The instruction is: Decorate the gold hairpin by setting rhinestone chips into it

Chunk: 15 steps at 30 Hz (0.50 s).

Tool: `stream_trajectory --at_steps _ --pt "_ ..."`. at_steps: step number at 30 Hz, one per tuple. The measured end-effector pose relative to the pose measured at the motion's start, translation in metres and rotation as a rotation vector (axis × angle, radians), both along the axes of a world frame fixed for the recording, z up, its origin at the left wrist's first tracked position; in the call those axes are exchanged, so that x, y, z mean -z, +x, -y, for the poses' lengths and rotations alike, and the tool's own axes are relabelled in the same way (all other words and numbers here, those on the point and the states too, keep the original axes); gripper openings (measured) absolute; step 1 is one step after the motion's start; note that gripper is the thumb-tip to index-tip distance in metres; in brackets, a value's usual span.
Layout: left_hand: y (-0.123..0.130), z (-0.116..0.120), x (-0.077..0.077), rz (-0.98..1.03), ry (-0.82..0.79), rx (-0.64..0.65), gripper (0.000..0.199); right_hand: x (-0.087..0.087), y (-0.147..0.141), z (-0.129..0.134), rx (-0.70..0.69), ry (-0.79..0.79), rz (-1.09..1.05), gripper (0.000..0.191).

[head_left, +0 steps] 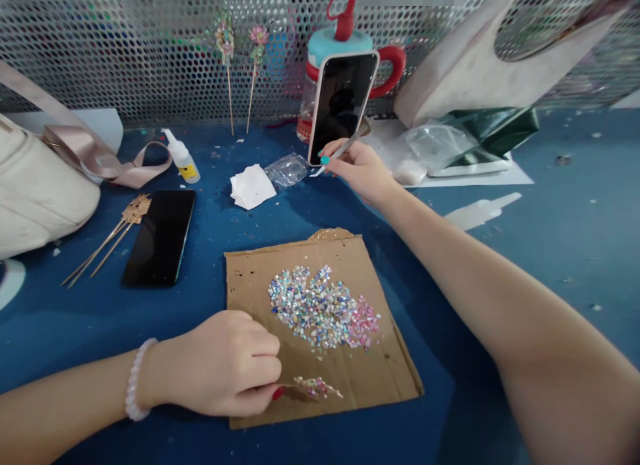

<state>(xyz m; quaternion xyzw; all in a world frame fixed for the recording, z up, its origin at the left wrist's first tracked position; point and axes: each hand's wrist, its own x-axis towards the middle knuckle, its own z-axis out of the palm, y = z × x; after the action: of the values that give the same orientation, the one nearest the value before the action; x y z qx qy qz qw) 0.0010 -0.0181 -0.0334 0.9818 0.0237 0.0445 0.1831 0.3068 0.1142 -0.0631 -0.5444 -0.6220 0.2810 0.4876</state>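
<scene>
My left hand (pixel 230 365), with a beaded bracelet, is closed in a pinch low over a cardboard sheet (pixel 255 278). Between its thumb and finger is one end of a slim rhinestone ornament (pixel 317 387) with pink and gold stones; the gripped end is hidden. Loose rhinestones (pixel 315 308), mostly silvery and blue, form a pile on the cardboard, with pink rhinestones (pixel 364 324) at its right side. Farther back, my right hand (pixel 363 168) is closed around tweezers (pixel 345 147). Their tip points left and down, just in front of a propped phone (pixel 344 102).
A second phone (pixel 160 238), several metal hairpins (pixel 135 208) and a glue bottle (pixel 183 160) lie or stand left. White paper (pixel 253 186) and clear plastic (pixel 287 170) lie behind the cardboard. A red-handled cup (pixel 313 85) backs the propped phone. Bags (pixel 45 185) flank the table.
</scene>
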Motion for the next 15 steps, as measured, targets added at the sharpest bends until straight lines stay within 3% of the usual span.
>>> stream_trajectory --at_steps 15 --pt "-0.0009 -0.0007 0.0018 0.000 -0.005 0.019 0.025 0.0015 0.0054 -0.0075 0.058 0.070 -0.027 0.007"
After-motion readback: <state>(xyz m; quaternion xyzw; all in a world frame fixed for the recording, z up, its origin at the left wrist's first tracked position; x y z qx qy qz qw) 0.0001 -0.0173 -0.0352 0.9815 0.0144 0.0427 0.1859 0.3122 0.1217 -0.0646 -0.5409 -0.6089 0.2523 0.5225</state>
